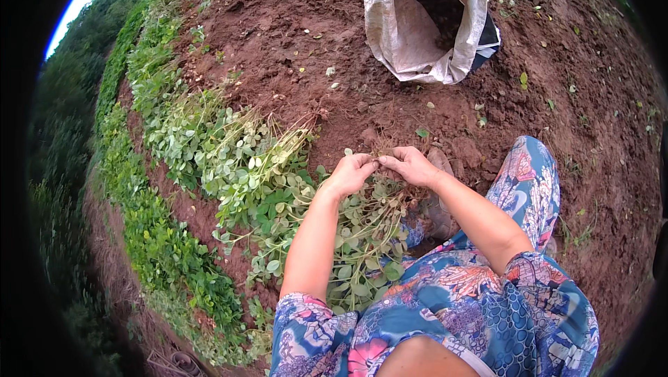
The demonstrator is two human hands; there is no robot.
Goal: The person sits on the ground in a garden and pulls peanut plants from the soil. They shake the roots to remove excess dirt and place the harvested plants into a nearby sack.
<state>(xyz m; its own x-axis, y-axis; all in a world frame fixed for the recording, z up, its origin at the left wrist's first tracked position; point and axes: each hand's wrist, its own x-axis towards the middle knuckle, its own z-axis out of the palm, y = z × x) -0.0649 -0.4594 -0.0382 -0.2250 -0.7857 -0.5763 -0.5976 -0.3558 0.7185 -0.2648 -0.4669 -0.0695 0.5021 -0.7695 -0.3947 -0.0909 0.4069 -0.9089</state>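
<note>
My left hand (352,172) and my right hand (409,165) meet in front of me, fingertips pinched together at the thin brown roots (383,146) of an uprooted peanut plant. Whatever small piece sits between the fingers is mostly hidden by them. Under my forearms and against my legs lies a heap of pulled peanut plants (360,252), leaves towards me. More uprooted plants (235,147) are laid in a row to the left, their root ends facing the bare soil.
A white woven sack (381,27) stands with its mouth rolled wide beyond my hands; its inside is dark. Reddish-brown soil (292,27) with scattered leaves surrounds it. Green rows of growing plants (172,252) run along the left. My shoe (441,215) rests beside the heap.
</note>
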